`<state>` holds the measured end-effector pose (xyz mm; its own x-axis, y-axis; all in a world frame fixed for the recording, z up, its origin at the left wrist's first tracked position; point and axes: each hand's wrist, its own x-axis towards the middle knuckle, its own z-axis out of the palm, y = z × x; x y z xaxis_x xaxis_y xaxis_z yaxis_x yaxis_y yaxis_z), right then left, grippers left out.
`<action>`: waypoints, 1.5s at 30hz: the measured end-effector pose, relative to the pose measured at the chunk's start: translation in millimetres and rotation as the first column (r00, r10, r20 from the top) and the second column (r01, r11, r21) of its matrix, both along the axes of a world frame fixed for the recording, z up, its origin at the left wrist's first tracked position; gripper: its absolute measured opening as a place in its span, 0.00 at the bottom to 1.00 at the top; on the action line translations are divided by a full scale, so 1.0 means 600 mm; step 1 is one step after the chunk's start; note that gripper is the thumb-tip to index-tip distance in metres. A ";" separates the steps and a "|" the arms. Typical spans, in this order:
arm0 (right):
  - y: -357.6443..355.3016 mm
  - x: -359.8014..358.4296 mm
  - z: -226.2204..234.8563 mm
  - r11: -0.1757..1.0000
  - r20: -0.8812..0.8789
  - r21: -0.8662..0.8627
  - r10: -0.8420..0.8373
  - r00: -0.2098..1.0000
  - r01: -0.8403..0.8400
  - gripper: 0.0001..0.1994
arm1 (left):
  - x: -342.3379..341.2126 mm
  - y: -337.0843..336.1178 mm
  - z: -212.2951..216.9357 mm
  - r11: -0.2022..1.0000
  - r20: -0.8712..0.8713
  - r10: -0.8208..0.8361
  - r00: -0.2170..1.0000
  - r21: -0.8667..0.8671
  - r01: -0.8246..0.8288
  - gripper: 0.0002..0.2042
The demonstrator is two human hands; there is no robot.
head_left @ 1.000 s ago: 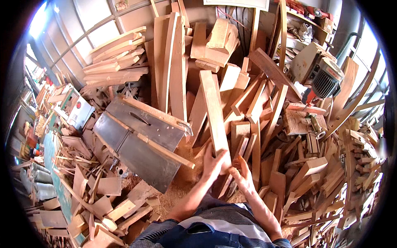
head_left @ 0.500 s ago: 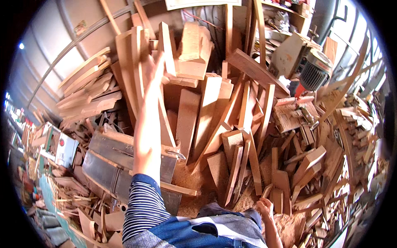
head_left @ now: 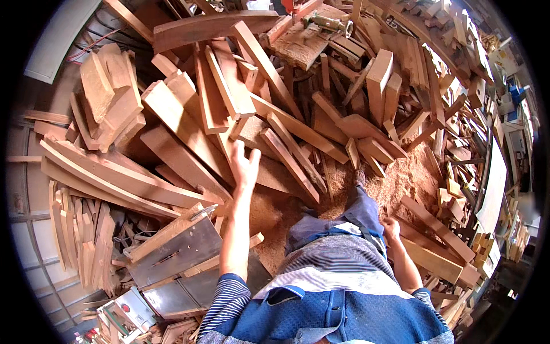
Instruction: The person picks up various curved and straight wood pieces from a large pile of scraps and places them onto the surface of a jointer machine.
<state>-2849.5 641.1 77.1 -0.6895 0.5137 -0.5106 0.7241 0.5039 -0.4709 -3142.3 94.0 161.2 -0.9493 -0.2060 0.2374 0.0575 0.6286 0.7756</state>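
While the person's left arm stretches out over the heap, the left hand (head_left: 244, 165) is up there with its fingers spread loose, holding nothing, its fingertips just at the edge of a long flat reddish-brown wooden board (head_left: 189, 135) that slants down through the pile from upper left to lower right. Just beside the hand on the other side lies a narrower reddish wooden slat (head_left: 289, 163), running much the same way, and I cannot tell whether the thumb touches it. Down low, the right hand (head_left: 392, 227) hangs by the hip in the striped blue-and-grey shirt, fingers curled in; whether it grips anything I cannot tell from here, but it sits close above a pale long wooden plank (head_left: 429, 258) lying beside the leg. Between the two arms there's a mound of tan sawdust (head_left: 401, 183) on the floor, the person's foot planted at its edge. To the left, below the outstretched forearm, stands a grey metal table saw top (head_left: 177, 249) with a light wooden strip lying across it. Further left, a stack of curved brown wooden pieces (head_left: 103, 178) fans out, and beyond it chunky brown blocks (head_left: 106, 97) sit piled. Up at the top, a small metal clamp-like tool (head_left: 326, 23) rests on a worn board.
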 end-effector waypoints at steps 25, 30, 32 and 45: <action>0.166 0.120 -0.083 0.922 0.364 -0.371 0.033 0.931 0.112 0.22 | -0.175 0.372 -0.203 0.968 0.580 -0.187 0.793 -0.028 0.248 0.34; 0.242 0.141 -0.075 0.941 0.343 -0.325 0.026 0.939 0.092 0.23 | -0.339 0.433 -0.282 0.969 0.564 -0.178 0.806 -0.043 0.244 0.38; 0.244 0.085 -0.046 0.967 0.426 -0.252 0.087 0.900 0.026 0.24 | -0.407 0.457 -0.328 0.967 0.509 -0.139 0.849 -0.115 0.227 0.39; 0.320 0.043 -0.078 0.851 0.367 -0.313 -0.302 0.880 0.422 0.18 | -0.744 0.587 -0.477 0.903 0.530 0.053 0.846 0.336 -0.267 0.29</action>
<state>-2823.4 833.4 30.5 -0.2784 0.4251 -0.8613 0.9526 0.0074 -0.3043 -3588.6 445.9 -125.2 -0.8580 -0.3374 -0.3872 -0.4764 0.2411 0.8455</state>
